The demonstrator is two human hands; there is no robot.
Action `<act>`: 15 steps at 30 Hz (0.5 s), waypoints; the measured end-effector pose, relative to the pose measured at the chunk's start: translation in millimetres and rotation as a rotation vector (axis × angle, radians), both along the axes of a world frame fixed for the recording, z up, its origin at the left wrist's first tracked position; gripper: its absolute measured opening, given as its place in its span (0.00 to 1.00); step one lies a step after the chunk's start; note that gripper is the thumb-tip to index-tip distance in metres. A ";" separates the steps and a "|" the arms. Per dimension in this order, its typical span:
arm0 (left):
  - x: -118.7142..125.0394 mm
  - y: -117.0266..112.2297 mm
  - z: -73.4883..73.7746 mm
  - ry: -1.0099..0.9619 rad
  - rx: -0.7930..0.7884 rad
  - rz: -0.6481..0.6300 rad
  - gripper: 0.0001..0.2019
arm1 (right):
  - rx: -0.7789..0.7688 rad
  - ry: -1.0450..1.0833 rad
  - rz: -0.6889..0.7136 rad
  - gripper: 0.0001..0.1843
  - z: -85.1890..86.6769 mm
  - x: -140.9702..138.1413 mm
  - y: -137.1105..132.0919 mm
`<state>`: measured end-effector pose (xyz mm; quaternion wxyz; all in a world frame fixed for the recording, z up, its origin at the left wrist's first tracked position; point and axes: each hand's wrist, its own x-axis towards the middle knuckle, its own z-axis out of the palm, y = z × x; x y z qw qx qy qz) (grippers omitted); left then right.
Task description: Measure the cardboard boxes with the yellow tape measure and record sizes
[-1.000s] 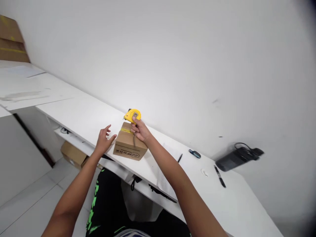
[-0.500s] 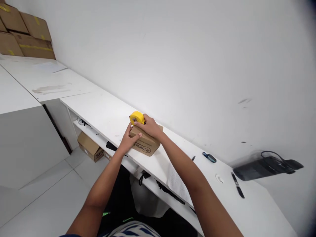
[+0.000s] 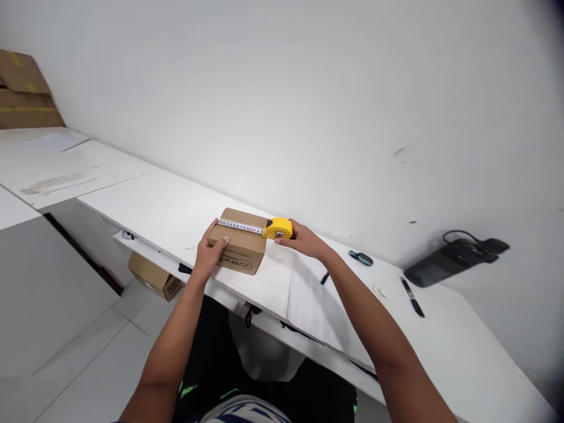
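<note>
A small brown cardboard box lies on the white desk. My left hand grips the box's left end, thumb on top pinning the tip of the tape blade. The blade is stretched along the box's top edge. At the box's right end my right hand is closed around a yellow tape measure.
A sheet of paper lies to the right of the box, with a black pen on it. Farther right are a small blue-black tool, a black marker and a black device with a cable. Cardboard boxes are stacked far left.
My right hand has pulled the yellow tape measure from the box's left end to its right end, drawing the blade across the top. My left hand stayed on the left end.
</note>
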<state>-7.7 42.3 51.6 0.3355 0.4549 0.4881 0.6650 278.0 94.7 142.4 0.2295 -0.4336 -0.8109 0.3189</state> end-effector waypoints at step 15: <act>1.7 5.8 10.4 0.024 -0.023 -0.031 0.39 | -0.054 0.146 -0.007 0.31 -17.9 14.3 2.3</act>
